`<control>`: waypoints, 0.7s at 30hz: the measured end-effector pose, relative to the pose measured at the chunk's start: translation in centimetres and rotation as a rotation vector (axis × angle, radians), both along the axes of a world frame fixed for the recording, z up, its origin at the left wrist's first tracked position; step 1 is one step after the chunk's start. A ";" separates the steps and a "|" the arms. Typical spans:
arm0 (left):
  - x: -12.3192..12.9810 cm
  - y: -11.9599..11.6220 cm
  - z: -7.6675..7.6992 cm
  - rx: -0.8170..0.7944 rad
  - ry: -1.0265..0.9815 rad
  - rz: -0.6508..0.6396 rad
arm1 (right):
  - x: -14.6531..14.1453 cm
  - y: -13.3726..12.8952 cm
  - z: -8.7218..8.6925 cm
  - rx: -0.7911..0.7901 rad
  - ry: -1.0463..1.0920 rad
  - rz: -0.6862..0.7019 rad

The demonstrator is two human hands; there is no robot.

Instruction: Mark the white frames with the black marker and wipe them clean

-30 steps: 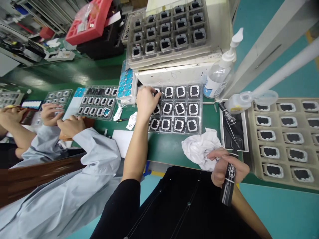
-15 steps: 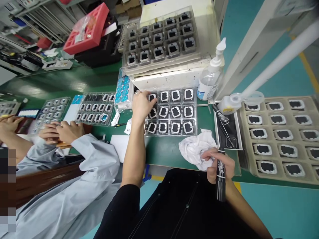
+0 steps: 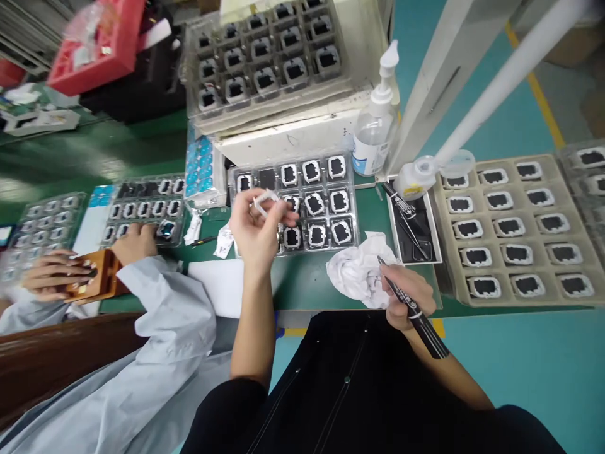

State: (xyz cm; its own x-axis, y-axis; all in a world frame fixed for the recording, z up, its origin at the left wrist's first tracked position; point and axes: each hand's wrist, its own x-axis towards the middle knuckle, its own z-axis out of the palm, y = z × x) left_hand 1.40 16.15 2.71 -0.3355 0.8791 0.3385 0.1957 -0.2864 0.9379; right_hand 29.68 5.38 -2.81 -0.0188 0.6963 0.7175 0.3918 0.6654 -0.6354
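Observation:
My left hand [image 3: 258, 230] is raised over the clear plastic tray [image 3: 302, 252]. Its fingers pinch a small white square frame [image 3: 265, 200]. Several white-rimmed parts with dark centres [image 3: 316, 234] sit in the tray's pockets; one pocket in the back row [image 3: 267, 178] shows no white part. In my right hand [image 3: 409, 296] a black marker pen [image 3: 416, 318] is held like a writing tool, its narrow tip pointing up and left. That hand is beside a crumpled white cloth [image 3: 357, 271]. My left palm and fingers hide some of the tray's left side.
A pump bottle [image 3: 373, 135] and a small white-capped bottle [image 3: 416, 178] stand behind. A shallow box with tweezers [image 3: 416, 236] lies right, near a beige tray of parts [image 3: 449, 252]. Stacked trays [image 3: 265, 104] rise at the back. At left, a co-worker's hands hold an orange block [image 3: 94, 277].
My left hand has lifted the white frame out of the tray's back row and turned palm-up. My right hand has tilted the marker pen. The view has shifted right.

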 end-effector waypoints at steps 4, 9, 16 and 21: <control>5.3 -7.5 -0.7 -0.261 -0.252 -0.190 | -1.2 0.6 2.4 0.017 0.172 0.041; 8.7 -10.9 -2.7 -0.455 -0.335 -0.282 | -2.8 0.7 3.5 -0.125 0.294 0.095; 8.7 -10.6 -3.1 -0.470 -0.212 -0.305 | -3.9 -0.1 2.8 -0.212 0.380 0.187; 8.6 -10.8 -3.4 -0.500 -0.191 -0.276 | -4.7 -0.6 3.2 -0.302 0.390 0.163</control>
